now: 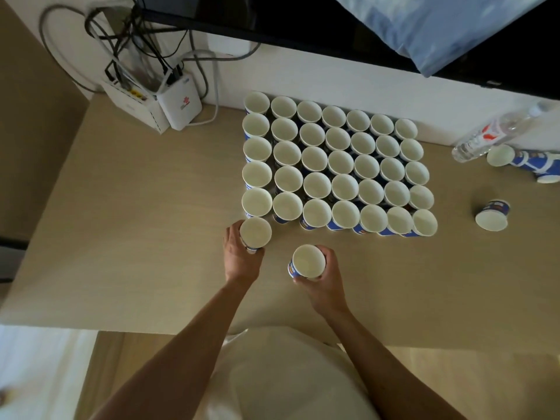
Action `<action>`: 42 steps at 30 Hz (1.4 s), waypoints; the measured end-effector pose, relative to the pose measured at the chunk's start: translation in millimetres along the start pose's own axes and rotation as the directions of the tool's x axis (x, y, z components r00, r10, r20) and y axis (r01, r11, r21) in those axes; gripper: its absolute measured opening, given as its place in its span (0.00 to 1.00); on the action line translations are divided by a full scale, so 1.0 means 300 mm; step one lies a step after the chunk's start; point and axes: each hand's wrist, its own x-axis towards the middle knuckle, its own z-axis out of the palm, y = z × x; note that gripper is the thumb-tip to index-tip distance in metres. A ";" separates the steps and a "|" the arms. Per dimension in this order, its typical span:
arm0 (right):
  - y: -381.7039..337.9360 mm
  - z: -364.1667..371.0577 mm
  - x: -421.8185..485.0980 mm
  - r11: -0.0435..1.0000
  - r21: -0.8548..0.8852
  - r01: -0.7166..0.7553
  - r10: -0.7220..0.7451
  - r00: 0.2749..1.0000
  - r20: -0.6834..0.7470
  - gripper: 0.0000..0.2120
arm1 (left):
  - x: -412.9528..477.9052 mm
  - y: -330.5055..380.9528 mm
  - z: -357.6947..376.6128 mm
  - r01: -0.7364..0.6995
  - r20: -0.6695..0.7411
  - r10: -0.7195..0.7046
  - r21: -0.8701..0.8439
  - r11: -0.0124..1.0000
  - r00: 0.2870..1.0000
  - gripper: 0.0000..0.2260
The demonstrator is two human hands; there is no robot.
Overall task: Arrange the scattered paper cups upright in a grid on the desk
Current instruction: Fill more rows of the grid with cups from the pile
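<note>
Counter (121, 207) of pale wood grain, viewed from above. At far left, against the wall, two white plastic router boxes (178, 106) under a tangle of grey and black cables (127, 40).

Moving right, left grip (241, 256) curled round the side wall of a blue-printed paper cup with a white inside (255, 231). Cup upright, mouth up, at the near left corner of the block, just beside the cup behind it. Unclear whether its base is already down on the counter.

Slightly right and nearer, right grip (325, 278) clamped round the wall of a second paper cup (307, 261) of the same kind. Mouth up, a little tilted, held apart from the block.

Beyond both, tight grid of upright paper cups (339, 168), rims packed side by side.

Well to the right, lone cup (492, 215) lying on its side. Farther back, nested stack of cups (515, 159) also lying down, just beside a clear plastic water bottle (497, 131).

Likely handling: very light, thin-walled, easily dented, quick to tip or nudge neighbours out of line. Best taken round the middle of the side wall with gentle pressure, then set straight down. Rolled rim probably the stiffest part.
</note>
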 end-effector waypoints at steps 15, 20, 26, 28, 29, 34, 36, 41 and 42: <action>-0.052 0.128 0.095 1.000 -0.011 0.007 -0.008 0.997 -0.079 0.34 | -0.021 -0.026 -0.023 0.075 0.052 -0.073 -0.024 0.997 0.996 0.38; -0.065 0.153 0.103 1.000 0.002 -0.012 0.012 0.998 -0.067 0.33 | -0.041 -0.032 -0.046 0.128 0.078 -0.126 -0.018 0.992 0.989 0.39; -0.058 0.165 0.113 0.999 0.021 -0.039 0.041 0.996 -0.074 0.33 | -0.051 -0.013 -0.062 0.166 0.111 -0.160 -0.044 0.985 0.981 0.36; -0.060 0.165 0.116 0.998 0.038 -0.042 0.045 0.996 -0.076 0.33 | -0.051 -0.008 -0.064 0.164 0.120 -0.157 -0.050 0.985 0.980 0.35; -0.062 0.166 0.117 0.998 0.051 -0.043 0.047 0.996 -0.078 0.33 | -0.051 -0.006 -0.064 0.166 0.125 -0.159 -0.051 0.985 0.979 0.35; -0.068 0.177 0.119 0.986 0.157 -0.053 0.065 0.995 -0.072 0.33 | -0.055 0.008 -0.071 0.166 0.135 -0.157 -0.055 0.985 0.978 0.33; -0.065 0.182 0.121 0.980 0.191 -0.060 0.076 0.994 -0.078 0.33 | -0.057 0.014 -0.075 0.168 0.142 -0.159 -0.050 0.985 0.977 0.33; -0.056 0.192 0.129 0.967 0.248 -0.066 0.095 0.990 -0.105 0.32 | -0.065 0.015 -0.086 0.172 0.151 -0.165 -0.035 0.984 0.975 0.32; -0.054 0.192 0.129 0.965 0.254 -0.067 0.097 0.989 -0.107 0.32 | -0.066 0.015 -0.089 0.168 0.154 -0.161 -0.032 0.985 0.975 0.32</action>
